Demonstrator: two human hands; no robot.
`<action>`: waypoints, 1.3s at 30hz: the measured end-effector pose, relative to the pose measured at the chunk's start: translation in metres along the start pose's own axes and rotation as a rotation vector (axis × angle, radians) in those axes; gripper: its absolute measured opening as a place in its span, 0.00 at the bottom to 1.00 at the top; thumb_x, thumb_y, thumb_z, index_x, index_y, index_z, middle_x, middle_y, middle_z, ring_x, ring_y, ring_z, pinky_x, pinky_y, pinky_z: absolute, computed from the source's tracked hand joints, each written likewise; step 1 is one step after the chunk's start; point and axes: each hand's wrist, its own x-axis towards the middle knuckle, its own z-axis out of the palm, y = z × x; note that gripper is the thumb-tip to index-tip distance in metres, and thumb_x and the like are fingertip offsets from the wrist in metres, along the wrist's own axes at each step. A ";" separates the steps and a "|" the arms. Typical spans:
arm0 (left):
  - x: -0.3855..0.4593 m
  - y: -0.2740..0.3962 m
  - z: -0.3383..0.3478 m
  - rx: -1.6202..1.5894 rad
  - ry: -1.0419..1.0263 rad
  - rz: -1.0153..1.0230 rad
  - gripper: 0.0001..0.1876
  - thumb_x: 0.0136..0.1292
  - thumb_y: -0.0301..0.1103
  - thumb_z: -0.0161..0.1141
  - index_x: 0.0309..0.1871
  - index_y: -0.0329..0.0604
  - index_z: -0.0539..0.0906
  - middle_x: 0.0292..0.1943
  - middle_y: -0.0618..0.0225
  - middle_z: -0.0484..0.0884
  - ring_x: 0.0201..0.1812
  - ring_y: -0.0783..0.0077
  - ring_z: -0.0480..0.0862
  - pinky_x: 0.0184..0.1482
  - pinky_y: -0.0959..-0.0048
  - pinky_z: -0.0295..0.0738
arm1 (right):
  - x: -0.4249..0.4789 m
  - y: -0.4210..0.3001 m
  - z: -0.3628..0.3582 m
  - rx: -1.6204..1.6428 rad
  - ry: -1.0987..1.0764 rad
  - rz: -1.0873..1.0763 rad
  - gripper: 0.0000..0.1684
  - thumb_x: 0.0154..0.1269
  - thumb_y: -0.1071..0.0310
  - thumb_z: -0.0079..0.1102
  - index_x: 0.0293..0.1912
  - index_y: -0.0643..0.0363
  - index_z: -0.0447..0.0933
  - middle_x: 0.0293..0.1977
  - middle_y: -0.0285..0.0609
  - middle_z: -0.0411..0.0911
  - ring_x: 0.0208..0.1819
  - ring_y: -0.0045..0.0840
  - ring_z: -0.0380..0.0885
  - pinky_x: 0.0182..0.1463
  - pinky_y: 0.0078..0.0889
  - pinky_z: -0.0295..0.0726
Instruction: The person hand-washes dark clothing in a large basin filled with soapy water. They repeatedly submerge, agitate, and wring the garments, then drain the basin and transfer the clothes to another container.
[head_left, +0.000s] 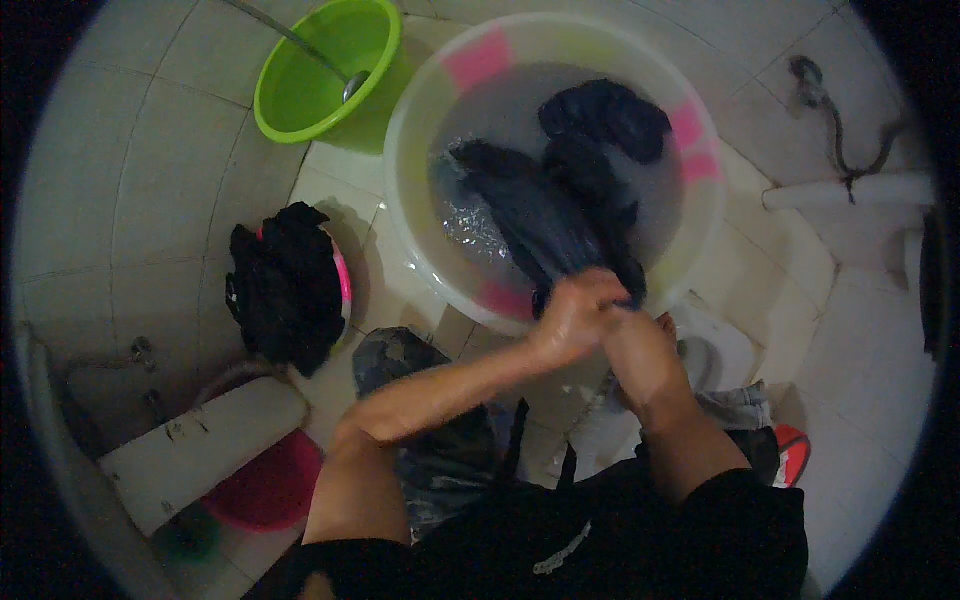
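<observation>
A large white plastic tub (409, 247) with pink patches stands on the tiled floor before me, holding cloudy water. My left hand (576, 309) grips one end of a dark, wet garment (551, 232) just above the tub's near rim. Close against it, my right hand (624, 319) is closed on the same bunched end, its fingers partly hidden. From my hands the garment slopes away into the water. More dark cloth (604, 116) floats at the tub's far right side. Bubbles and glints show on the water left of the garment.
Behind the tub at left stands a green bucket (330, 124), with a long-handled metal tool (354, 86) in it. Black clothes (289, 292) heap over a small pink-edged container (343, 274). A pink basin (270, 480) sits lower left. A wall tap (808, 79) with a hose is at right.
</observation>
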 end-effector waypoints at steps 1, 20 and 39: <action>0.001 0.000 -0.002 -0.051 -0.119 0.005 0.08 0.44 0.25 0.62 0.31 0.35 0.80 0.33 0.59 0.79 0.37 0.62 0.78 0.41 0.71 0.72 | -0.004 0.003 -0.004 0.062 0.009 0.024 0.17 0.57 0.65 0.47 0.47 0.55 0.72 0.42 0.42 0.74 0.42 0.28 0.72 0.47 0.31 0.70; 0.037 0.002 0.006 0.168 -0.331 0.439 0.08 0.43 0.27 0.61 0.29 0.39 0.77 0.29 0.62 0.76 0.34 0.59 0.75 0.37 0.64 0.70 | 0.013 0.000 0.014 0.686 0.057 0.190 0.15 0.56 0.62 0.49 0.43 0.56 0.73 0.39 0.42 0.75 0.38 0.28 0.73 0.42 0.31 0.71; 0.022 -0.024 -0.057 0.339 0.001 -0.313 0.13 0.48 0.31 0.61 0.37 0.38 0.77 0.33 0.55 0.78 0.35 0.58 0.79 0.41 0.67 0.72 | 0.039 -0.010 -0.025 1.214 0.060 0.234 0.14 0.55 0.61 0.50 0.39 0.57 0.74 0.36 0.43 0.76 0.35 0.28 0.73 0.39 0.31 0.72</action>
